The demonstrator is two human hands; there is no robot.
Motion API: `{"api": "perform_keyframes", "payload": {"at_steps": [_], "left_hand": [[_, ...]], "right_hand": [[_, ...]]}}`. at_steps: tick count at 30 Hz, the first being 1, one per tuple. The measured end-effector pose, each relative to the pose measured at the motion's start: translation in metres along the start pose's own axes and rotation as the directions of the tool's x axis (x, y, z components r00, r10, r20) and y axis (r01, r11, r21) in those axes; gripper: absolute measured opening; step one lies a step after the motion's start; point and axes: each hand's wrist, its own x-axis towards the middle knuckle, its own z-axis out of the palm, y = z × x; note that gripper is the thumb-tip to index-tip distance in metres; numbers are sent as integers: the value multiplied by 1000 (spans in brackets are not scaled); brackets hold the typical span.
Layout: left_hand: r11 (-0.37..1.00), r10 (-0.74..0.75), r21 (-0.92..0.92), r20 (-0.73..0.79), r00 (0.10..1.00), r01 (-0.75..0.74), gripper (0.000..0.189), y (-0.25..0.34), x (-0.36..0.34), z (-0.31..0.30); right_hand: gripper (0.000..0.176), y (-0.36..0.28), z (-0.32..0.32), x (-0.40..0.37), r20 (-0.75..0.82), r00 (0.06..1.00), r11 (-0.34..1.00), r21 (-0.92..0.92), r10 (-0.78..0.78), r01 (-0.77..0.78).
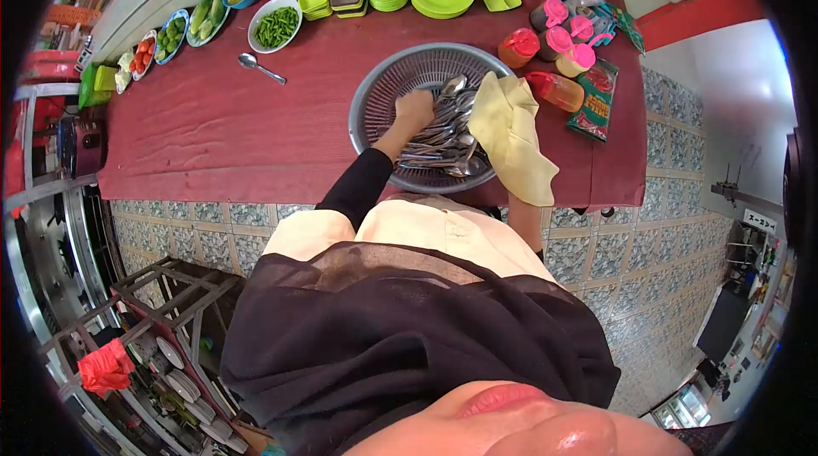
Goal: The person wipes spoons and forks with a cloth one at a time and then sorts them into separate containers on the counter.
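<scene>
Black scarf (409,328) nearest, the left hand (415,110) curls narrowly, its hold unclear, over spoons (467,168) kept together by the grey basket (373,98) on the table (196,124), while yellow cloth (509,128), likely for wiping, hides the right hand's grip.

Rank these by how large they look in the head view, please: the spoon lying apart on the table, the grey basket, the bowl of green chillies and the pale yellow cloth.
1. Grey basket
2. Pale yellow cloth
3. Bowl of green chillies
4. Spoon
</scene>
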Motion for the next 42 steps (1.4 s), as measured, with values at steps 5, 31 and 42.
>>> {"api": "perform_keyframes", "payload": {"at_steps": [5, 31, 42], "left_hand": [[991, 116, 87, -206, 972, -100, 18, -3, 1, 18], [-124, 145, -866, 467, 872, 485, 22, 57, -133, -72], [-257, 164, -850, 431, 887, 460, 22, 68, -148, -62]], "right_hand": [[41, 3, -1, 3, 27, 1000, 991, 135, 11, -15], [47, 92, 49, -23, 500, 861, 496, 726, 96, -477], [53, 10, 44, 4, 645, 721, -467, 572, -253, -675]]}}
